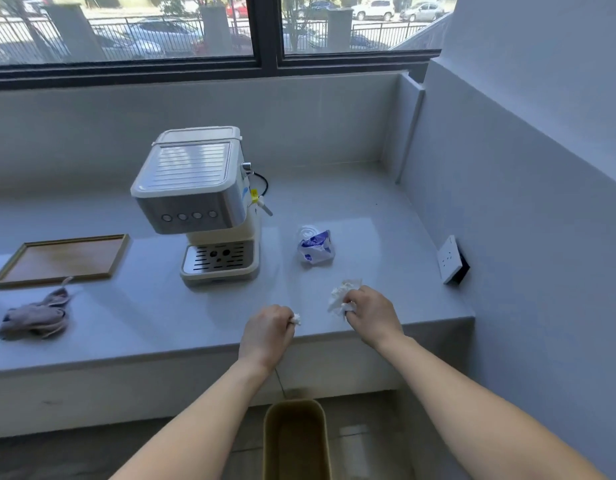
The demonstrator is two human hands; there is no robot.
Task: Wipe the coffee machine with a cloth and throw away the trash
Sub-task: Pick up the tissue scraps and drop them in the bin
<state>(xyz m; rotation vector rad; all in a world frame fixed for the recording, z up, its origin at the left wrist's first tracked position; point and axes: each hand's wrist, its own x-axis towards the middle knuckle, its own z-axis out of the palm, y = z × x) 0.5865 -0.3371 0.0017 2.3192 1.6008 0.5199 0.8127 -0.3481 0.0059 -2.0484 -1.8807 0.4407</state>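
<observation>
Coffee machine (pixel 199 202): on the counter (pixel 368 209), 11 o'clock of both hands.
Cloth (pixel 34 315): crumpled, far at 9 o'clock.
Right hand (pixel 370 315): clamped on white crumpled paper (pixel 341 294).
Left hand (pixel 266 329): fist closed on a small white scrap (pixel 296 319), mostly hidden.
Blue-white wrapper (pixel 315 247): at 12 o'clock.
Bin (pixel 296 441): on the floor, cut off below.

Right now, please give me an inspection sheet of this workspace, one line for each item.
Surface: pale counter, glossy, no spills seen.
Job's things: coffee machine upright at centre; grey cloth crumpled at front left, untouched; bin on the floor below the counter edge.
Clutter: blue-and-white wrapper right of the machine; empty wooden tray at left.
Grippers: left hand closed on a small white scrap; right hand closed on crumpled white paper.
Cables: black cord at the machine's right side.
Surroundings: window behind; socket on the right wall.
</observation>
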